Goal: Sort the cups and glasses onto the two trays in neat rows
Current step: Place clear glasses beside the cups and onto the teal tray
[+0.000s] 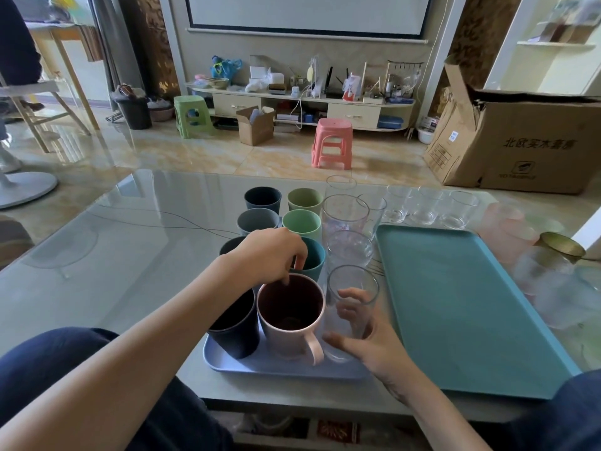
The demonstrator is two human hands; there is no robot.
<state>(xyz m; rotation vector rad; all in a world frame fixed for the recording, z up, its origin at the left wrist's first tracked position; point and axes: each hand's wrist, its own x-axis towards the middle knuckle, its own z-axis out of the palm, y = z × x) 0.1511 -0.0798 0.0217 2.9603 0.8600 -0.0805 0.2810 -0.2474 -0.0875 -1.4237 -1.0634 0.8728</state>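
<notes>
right hand [367, 340] wraps clear glass [349, 307], left hand [270, 255] pinches pink mug [291, 315] rim on lavender tray [279, 369]; seat both upright, rows aligned, no clinking.

Two trays [461, 307], eight plastic cups [291, 315], nine clear glasses [349, 299]

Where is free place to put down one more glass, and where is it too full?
The teal tray is bare across its whole surface. The table left of the blue tray is also open. The blue tray is crowded with cups and glasses in rows, both hands among them.
</notes>
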